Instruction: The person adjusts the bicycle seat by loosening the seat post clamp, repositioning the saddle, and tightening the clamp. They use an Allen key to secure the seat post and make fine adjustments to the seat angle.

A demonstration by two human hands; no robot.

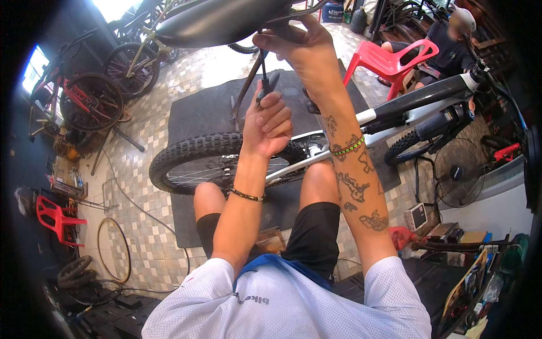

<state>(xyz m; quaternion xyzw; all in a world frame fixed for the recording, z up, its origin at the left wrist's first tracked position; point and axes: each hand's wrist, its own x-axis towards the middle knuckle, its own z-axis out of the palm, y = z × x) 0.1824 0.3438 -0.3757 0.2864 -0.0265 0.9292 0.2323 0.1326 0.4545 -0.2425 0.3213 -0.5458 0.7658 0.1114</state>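
Clenched around a slim black tool [265, 85], a person's left hand [269, 121] works below a black bicycle saddle [217, 25] on the far side; the right hand [305, 48], fingers partly hidden, touches the saddle's underside, its grip unclear.

Black saddle [212, 25], slim dark tool [265, 80] beneath

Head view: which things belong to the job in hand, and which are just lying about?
In the job, as it appears:
- saddle, right hand at its underside
- slim black tool in the left hand
- black-and-white bike frame

Just about:
- larger red chair
- fan
- loose tires
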